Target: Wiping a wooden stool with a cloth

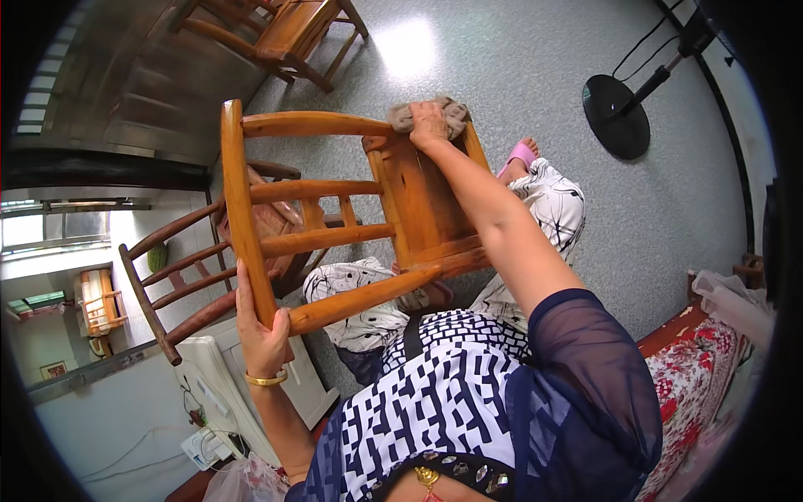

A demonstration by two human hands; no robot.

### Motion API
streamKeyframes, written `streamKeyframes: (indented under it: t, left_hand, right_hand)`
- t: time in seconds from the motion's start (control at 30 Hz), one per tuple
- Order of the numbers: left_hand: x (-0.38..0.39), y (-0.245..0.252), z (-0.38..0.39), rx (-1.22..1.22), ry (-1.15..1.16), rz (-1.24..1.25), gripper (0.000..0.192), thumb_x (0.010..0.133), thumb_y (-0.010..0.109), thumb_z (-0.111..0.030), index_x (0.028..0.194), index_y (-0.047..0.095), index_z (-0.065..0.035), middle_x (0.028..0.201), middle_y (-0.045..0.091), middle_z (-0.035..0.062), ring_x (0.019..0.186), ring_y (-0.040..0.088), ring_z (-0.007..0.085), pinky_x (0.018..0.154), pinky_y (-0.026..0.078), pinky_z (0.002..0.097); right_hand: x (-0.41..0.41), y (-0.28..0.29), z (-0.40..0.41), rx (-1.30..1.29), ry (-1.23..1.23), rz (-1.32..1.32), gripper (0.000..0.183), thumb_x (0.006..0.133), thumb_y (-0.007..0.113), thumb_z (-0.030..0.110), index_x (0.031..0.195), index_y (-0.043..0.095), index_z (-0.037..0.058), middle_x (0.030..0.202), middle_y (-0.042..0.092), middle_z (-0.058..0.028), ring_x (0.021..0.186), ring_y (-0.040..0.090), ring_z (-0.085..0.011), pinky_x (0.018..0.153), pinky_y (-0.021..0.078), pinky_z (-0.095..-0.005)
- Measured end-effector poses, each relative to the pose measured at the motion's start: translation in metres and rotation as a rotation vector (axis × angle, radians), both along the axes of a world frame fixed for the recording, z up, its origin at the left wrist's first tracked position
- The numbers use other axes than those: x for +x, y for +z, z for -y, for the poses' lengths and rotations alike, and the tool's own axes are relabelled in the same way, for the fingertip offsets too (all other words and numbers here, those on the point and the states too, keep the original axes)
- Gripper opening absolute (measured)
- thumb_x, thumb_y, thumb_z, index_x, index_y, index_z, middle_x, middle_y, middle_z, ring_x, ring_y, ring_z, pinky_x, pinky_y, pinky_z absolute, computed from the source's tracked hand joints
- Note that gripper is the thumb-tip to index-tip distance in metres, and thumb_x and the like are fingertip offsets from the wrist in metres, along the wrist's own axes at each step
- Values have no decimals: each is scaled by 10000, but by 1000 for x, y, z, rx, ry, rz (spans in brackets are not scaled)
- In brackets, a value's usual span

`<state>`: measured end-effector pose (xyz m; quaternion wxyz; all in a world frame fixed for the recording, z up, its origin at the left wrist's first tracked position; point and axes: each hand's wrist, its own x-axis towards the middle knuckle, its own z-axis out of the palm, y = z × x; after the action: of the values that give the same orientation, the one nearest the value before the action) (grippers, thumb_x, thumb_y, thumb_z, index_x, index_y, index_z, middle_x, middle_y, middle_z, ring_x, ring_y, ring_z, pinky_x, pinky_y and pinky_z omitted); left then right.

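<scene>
A varnished wooden chair (313, 245) is tipped over in front of me, its backrest pointing to the left and its seat towards the middle. My left hand (260, 326), with a gold bangle at the wrist, grips the thick top rail of the backrest near its lower end. At the far side of the seat, my right hand (429, 122) presses a bunched grey-brown cloth (457, 116) against the chair's frame. The palm and fingertips of my right hand are partly hidden by the cloth and the angle.
A darker wooden chair (182, 276) stands close behind on the left, and another wooden chair (295, 41) at the top. A black round fan base (616, 117) is on the floor at the upper right. White cabinet (232, 357) lower left; floral-covered seat (690, 376) lower right.
</scene>
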<state>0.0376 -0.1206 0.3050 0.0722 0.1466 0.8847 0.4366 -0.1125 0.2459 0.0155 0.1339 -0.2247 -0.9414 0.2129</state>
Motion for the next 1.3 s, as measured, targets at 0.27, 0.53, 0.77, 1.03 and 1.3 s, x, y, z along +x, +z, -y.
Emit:
streamKeyframes:
  t: [0.27,0.53,0.77,1.03,1.3]
  left_hand:
    - [-1,0,5,-72,-56,-41,831,689,480,68,1465,215,-69,1393,355,99,1197,429,181,956,382,269]
    - [-2,-1,3,-111,-58,-150,841,666,506,30,1458,246,-81,1225,481,119,1067,510,206,925,392,283]
    - [-4,-4,8,-71,-68,-130,847,659,502,12,1460,251,-99,1152,493,116,980,519,202,883,417,280]
    - [-6,-8,13,-94,-73,-162,829,668,500,-9,1454,263,-118,1227,486,148,1120,505,273,976,377,335]
    - [-10,-12,12,-71,-110,-192,820,671,506,-16,1450,272,-113,1214,495,159,1115,515,273,972,386,346]
  right_hand:
    - [14,9,16,-64,231,57,349,704,615,43,1043,560,104,1176,520,-103,1152,436,-294,985,372,-373]
    - [62,11,48,-4,306,168,456,648,628,15,1082,529,114,1207,488,-65,1170,410,-317,920,413,-427]
    - [107,21,72,5,419,290,429,649,634,90,1068,543,110,1136,514,-81,1127,433,-333,871,422,-443]
    - [163,42,72,-354,782,701,434,623,655,132,1047,589,71,1102,592,-129,1002,562,-340,829,473,-428]
    - [109,13,-25,-337,212,-15,641,721,652,207,1316,439,100,1215,525,-195,1114,521,-334,950,423,-347]
